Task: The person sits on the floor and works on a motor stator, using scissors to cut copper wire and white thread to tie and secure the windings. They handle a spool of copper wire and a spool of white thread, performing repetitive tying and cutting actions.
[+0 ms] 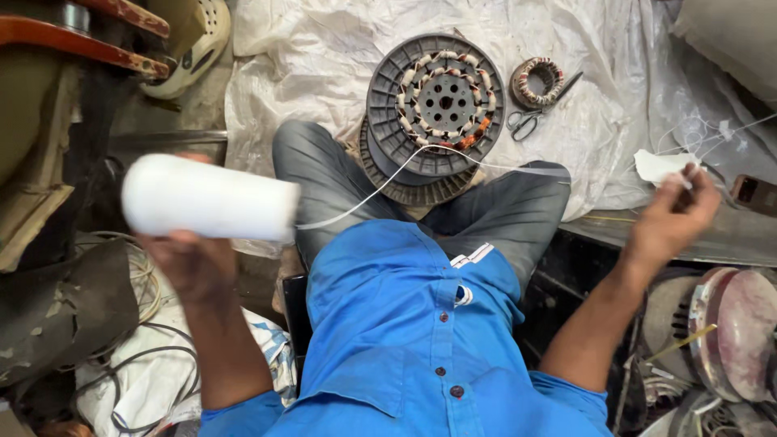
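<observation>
The white spool (209, 198) hides the fingers of the left hand (188, 260) that grips it. Beyond the right hand (673, 212), the thread (486, 164) is too thin to follow.

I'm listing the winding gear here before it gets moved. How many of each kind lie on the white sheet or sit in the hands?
White thread spool, in left hand: 1
Wound stators: 2 (large, small)
Scissors: 1
White scrap, at right hand: 1
Total: 5
</observation>
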